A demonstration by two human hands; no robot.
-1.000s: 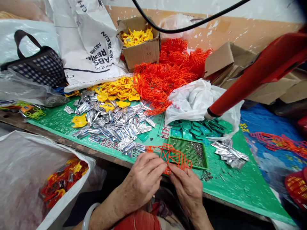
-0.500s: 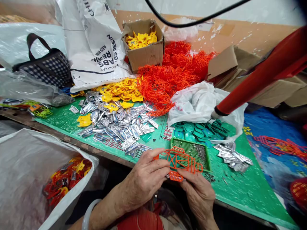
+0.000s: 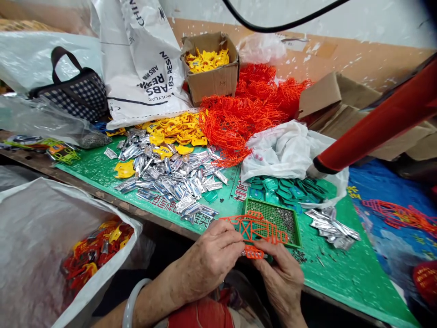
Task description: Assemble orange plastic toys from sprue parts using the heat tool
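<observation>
Left hand (head view): the left hand (image 3: 213, 255) has thumb and fingers pinched together on the left part of an orange frame (image 3: 254, 230).
Right hand: the right hand (image 3: 283, 275) clamps thumb and fingers on the frame's near edge.
Orange frame: held above the table's near edge, covering part of the green tray.
Green tray: the green tray (image 3: 273, 204) holds small metal pieces (image 3: 287, 217), gathered toward its right side.
Cardboard box: the cardboard box (image 3: 213, 84) is open and holds yellow parts (image 3: 207, 60).
Open white sack: the open white sack (image 3: 34, 237), at lower left, holds mixed red and yellow parts (image 3: 97, 250).
White plastic bag: the white plastic bag (image 3: 280, 148) lies crumpled, green pieces (image 3: 287, 189) at its near edge.
Heaps: silver pieces (image 3: 174, 175), loose yellow pieces (image 3: 177, 127) and an orange tangle (image 3: 235, 118) crowd the table.
In the way: a red bar (image 3: 375, 116) slants in from the right, hiding part of the white plastic bag; a black cable (image 3: 283, 28) crosses the top.
Printed sack: the printed sack (image 3: 143, 54) reads "ABS RESIN" and "POLYLAC".
Table cover: the green table cover (image 3: 334, 273) bears red characters, partly buried.
</observation>
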